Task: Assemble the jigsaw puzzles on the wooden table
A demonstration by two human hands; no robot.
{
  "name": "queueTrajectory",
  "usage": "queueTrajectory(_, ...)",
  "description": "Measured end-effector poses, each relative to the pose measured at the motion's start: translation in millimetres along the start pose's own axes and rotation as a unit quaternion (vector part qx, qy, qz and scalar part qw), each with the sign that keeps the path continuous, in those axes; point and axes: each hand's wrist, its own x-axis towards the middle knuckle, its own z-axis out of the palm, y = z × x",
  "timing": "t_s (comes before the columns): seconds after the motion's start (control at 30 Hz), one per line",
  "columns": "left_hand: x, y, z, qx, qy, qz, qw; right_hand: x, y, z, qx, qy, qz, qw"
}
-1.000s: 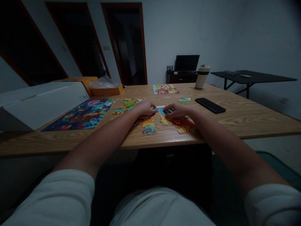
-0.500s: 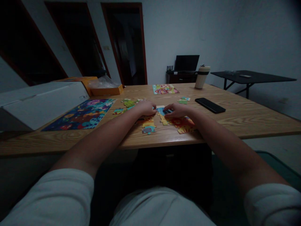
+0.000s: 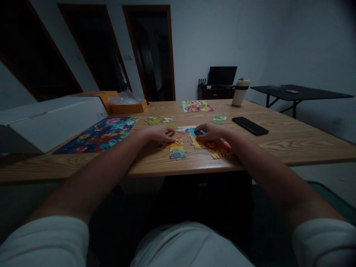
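Note:
On the wooden table [image 3: 292, 142], my left hand [image 3: 159, 132] lies with its fingers curled on the left end of a small orange cluster of puzzle pieces [image 3: 177, 147]. My right hand [image 3: 211, 131] rests flat on a joined orange and yellow puzzle section [image 3: 220, 149], and its fingertips press a blue piece [image 3: 190, 130] at the section's top. The two hands are about a hand's width apart. The room is dim, so I cannot make out how the fingers grip.
A finished dark puzzle [image 3: 100, 134] lies at the left beside a white box [image 3: 47, 118]. Loose green pieces [image 3: 155, 120], a small puzzle [image 3: 196, 106], a phone [image 3: 249, 125], a cup [image 3: 240, 92] and an orange box [image 3: 126, 107] sit farther back.
My left hand has drawn back from the blue piece toward me and to the left, onto the orange cluster. My right hand has stayed put. The view has shifted slightly.

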Motion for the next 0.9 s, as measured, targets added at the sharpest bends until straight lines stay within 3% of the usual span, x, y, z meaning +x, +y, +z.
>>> queueTrajectory(0.1, -17.9, 1.4, 1.8, -0.007, -0.049, 0.015, 0.999, -1.9, -2.7, -1.1, 0.003, -0.007, 0.003, 1.0)
queueTrajectory(0.23, -26.0, -0.1, -0.1, -0.013, -0.061, 0.022, 0.998, -5.1, -5.4, -2.9, -0.004, -0.011, 0.026, 1.0)
queueTrajectory(0.43, -20.0, 8.8, 7.7, -0.021, -0.034, 0.049, 0.998, -5.5, -4.9, -1.1, -0.016, -0.016, 0.014, 1.0)
queueTrajectory(0.63, -15.9, 24.3, 12.3, -0.029, -0.007, 0.119, 0.992, -8.3, -10.2, -1.9, -0.024, -0.018, 0.001, 1.0)
queueTrajectory(0.9, -21.2, 30.3, 10.7, -0.054, 0.002, 0.084, 0.995, -7.0, -8.9, -2.3, -0.024, -0.024, -0.01, 0.999)
